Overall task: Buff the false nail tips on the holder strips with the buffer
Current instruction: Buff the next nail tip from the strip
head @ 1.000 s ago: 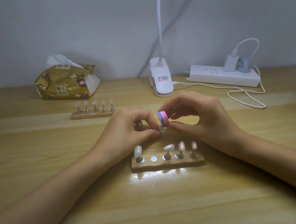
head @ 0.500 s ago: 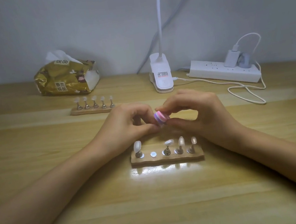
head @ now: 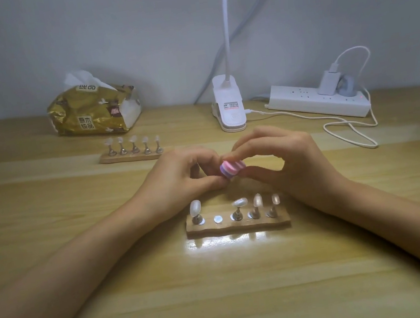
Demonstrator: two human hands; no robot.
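Both hands meet just behind the near holder strip (head: 238, 227). The right hand (head: 285, 159) pinches the striped buffer (head: 233, 169); the left hand (head: 179, 182) curls its fingertips against it, apparently round a nail tip (hidden from where I stand). Short, light strokes with the left held steady would serve best. Four tips stand on the near strip and its second seat (head: 218, 219) is bare. Across the wooden table (head: 223, 293) lie the far holder strip (head: 132, 157), a tissue pack (head: 95, 113), a lamp clip (head: 230, 111) and a power strip (head: 314, 101).
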